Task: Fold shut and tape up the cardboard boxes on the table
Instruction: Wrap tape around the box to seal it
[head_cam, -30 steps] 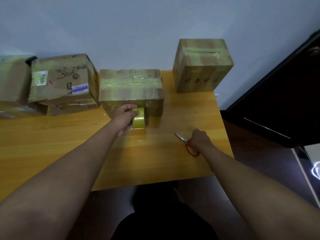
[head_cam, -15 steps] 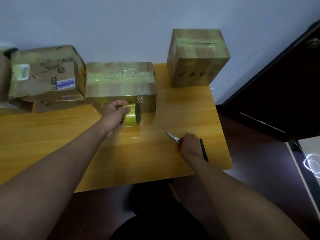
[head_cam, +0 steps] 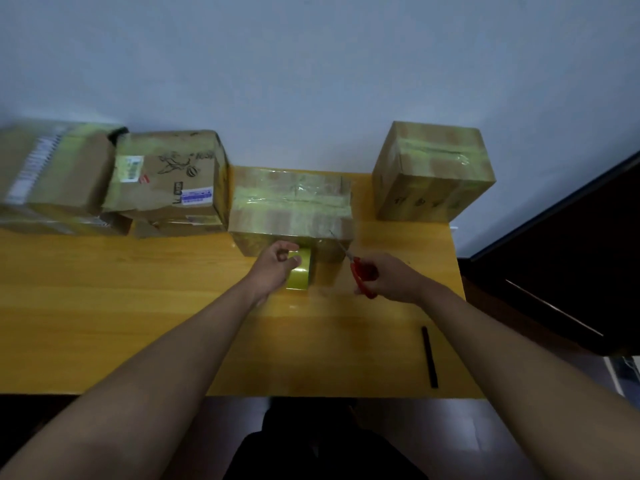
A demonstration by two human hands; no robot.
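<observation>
plain room: wooden table (head_cam: 104,306), boxes (head_cam: 433,171)

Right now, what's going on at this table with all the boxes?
A person is taping cardboard boxes shut. Their left hand holds a roll of yellow tape against the front of the middle box, whose top is already taped. Their right hand grips red-handled scissors, blades pointing toward the box beside the tape. Other boxes stand along the wall, and a black pen lies on the table.

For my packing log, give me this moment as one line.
left hand: holds tape roll against middle box | right hand: grips scissors, blades toward tape | cut: not yet
</observation>
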